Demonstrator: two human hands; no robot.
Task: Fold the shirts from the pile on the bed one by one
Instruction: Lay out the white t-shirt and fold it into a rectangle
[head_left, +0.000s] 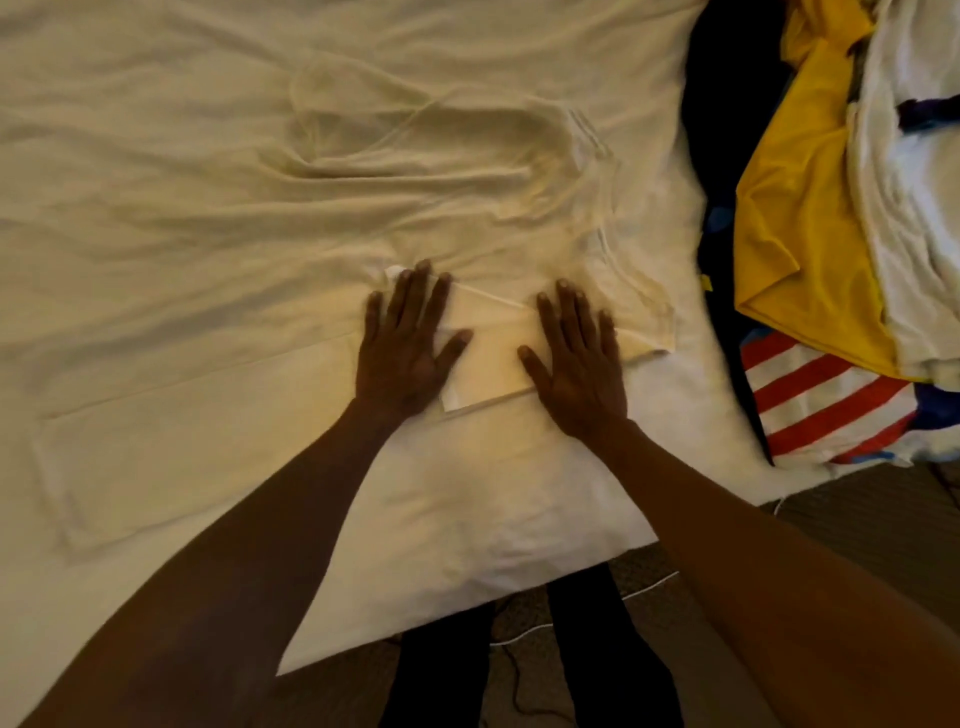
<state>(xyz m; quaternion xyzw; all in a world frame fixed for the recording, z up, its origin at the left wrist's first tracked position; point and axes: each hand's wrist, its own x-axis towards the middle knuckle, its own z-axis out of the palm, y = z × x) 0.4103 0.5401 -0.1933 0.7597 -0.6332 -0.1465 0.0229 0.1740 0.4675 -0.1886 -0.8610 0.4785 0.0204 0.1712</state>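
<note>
A white shirt (493, 358) lies on the bed (156, 234), partly spread, its sleeve (644, 312) sticking out to the right. My left hand (405, 348) lies flat on its left part with fingers straight and spread. My right hand (576, 358) presses flat on its right part, fingers straight too. Between the hands a folded edge of the fabric shows. The shirt is almost the same colour as the sheet, so its far outline is hard to tell. The pile of shirts (831, 208) lies at the right of the bed.
The pile holds a yellow shirt (800, 223), white garments (914, 182), a dark one (722, 78) and one with red and white stripes (821, 400). The bed's near corner (415, 597) hangs over carpet. My dark-trousered legs (519, 665) stand at the bed, a thin white cable (644, 587) on the floor.
</note>
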